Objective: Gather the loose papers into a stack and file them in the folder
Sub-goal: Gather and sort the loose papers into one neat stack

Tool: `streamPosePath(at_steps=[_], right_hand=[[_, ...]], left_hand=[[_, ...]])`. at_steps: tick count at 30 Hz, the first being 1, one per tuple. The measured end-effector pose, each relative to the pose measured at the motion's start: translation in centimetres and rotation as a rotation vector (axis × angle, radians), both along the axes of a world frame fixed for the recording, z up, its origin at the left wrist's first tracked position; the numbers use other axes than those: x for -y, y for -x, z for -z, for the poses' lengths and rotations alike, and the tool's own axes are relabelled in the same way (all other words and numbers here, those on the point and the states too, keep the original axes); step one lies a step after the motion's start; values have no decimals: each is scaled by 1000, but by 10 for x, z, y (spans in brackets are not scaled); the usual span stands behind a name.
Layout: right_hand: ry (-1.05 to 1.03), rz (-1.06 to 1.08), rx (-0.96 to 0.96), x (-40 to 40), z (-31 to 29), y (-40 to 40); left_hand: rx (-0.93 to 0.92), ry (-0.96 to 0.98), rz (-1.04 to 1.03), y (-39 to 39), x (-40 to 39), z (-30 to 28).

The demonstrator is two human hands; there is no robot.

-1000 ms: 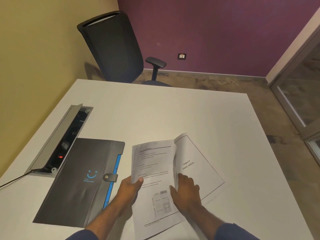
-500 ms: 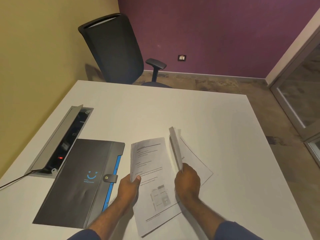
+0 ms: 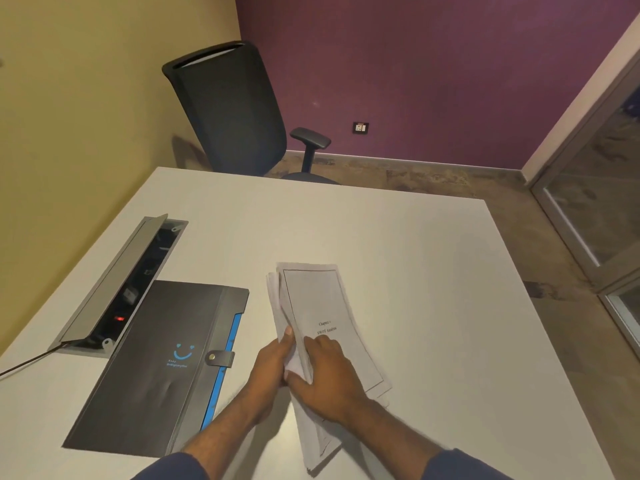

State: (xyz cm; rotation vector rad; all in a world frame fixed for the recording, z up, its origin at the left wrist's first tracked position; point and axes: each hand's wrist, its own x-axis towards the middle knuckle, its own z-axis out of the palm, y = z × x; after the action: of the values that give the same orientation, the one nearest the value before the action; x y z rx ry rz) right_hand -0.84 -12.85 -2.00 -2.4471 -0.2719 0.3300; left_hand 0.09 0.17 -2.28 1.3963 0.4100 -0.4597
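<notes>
White printed papers [image 3: 320, 306] lie gathered in a rough stack on the white table [image 3: 398, 258], with a bordered title page on top and edges still fanned at the left. My left hand [image 3: 272, 367] grips the stack's left edge. My right hand [image 3: 327, 377] presses flat on the top sheet. A dark grey folder [image 3: 152, 368] with a blue inner edge, a smiley logo and a snap tab lies closed just left of my hands.
An open cable box [image 3: 121, 289] is set into the table left of the folder, with a black cable [image 3: 24, 363] leading off left. A black office chair [image 3: 228, 112] stands behind the table's far edge. A glass door [image 3: 595, 209] is at the right.
The two separate sheets have come together: my right hand brought the title page over onto the papers in my left hand, forming one stack.
</notes>
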Motion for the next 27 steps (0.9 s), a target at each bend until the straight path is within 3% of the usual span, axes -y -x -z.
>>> streamPosePath(at_steps=[3,8,12,15,18,21,23,25,27], right_hand=[[53,-105,-20,6,-3,6],[28,-200,-7,8,-6,17],[-117,-239,-72,21,-4,24],[-310,18,-5,44,-4,20],[-354,379,103,73,-8,2],[-396,571,-24,101,-21,-10],[-557,580,-135,115,-29,-15],[-887,492,-249,125,-36,-18],[-1068,416,-318,129,-44,-19]], left_hand=[[6,27,32,3,-1,-6],[49,-142,-43,3,7,-7],[47,-186,-103,1,1,-9],[61,-214,-47,-1,-9,-15],[72,-228,3,-2,-18,-25],[100,-207,62,-1,-27,-34],[111,-166,98,-1,-30,-39],[133,-132,143,0,-32,-42],[152,-120,199,0,-31,-45]])
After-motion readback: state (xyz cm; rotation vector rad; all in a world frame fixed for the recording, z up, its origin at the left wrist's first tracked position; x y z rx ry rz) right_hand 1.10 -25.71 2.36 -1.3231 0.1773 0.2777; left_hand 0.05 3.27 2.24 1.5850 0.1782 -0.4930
